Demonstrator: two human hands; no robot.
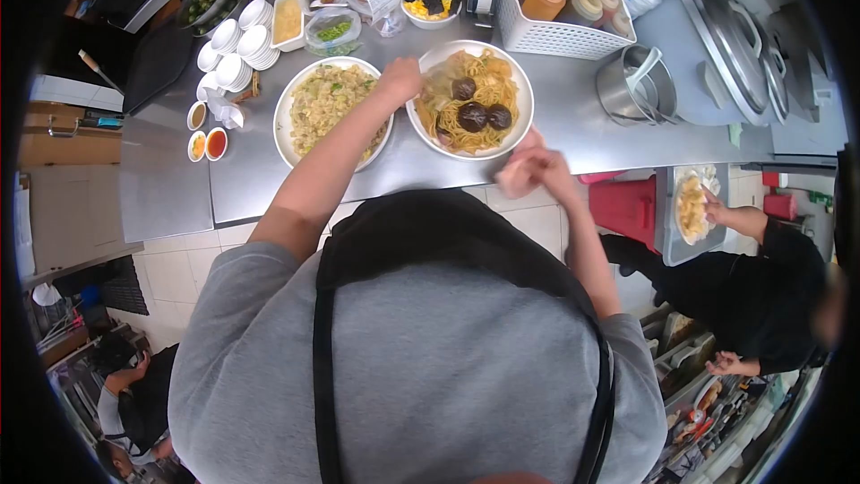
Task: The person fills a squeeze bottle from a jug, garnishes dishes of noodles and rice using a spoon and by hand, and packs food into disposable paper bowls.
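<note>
A white plate of noodles (461,130) topped with several dark round mushrooms (472,116) sits before me on the steel counter. My left hand (400,81) is closed at the plate's left rim; what its fingers hold, if anything, I cannot make out. A faint see-through sheen lies over the left part of the noodles. My right hand (535,168) is just off the plate's lower right rim, its fingers smeared by motion. Under my left forearm stands a white plate of fried rice (322,112), partly hidden by the arm.
Sauce cups (216,142), stacked small white dishes (235,70) and bagged ingredients (332,31) stand left. A bottle basket (564,38), steel pot (635,90) and large lids (730,45) are right. A co-worker (743,287) holds a food plate (692,208) at right; another person (148,403) is lower left.
</note>
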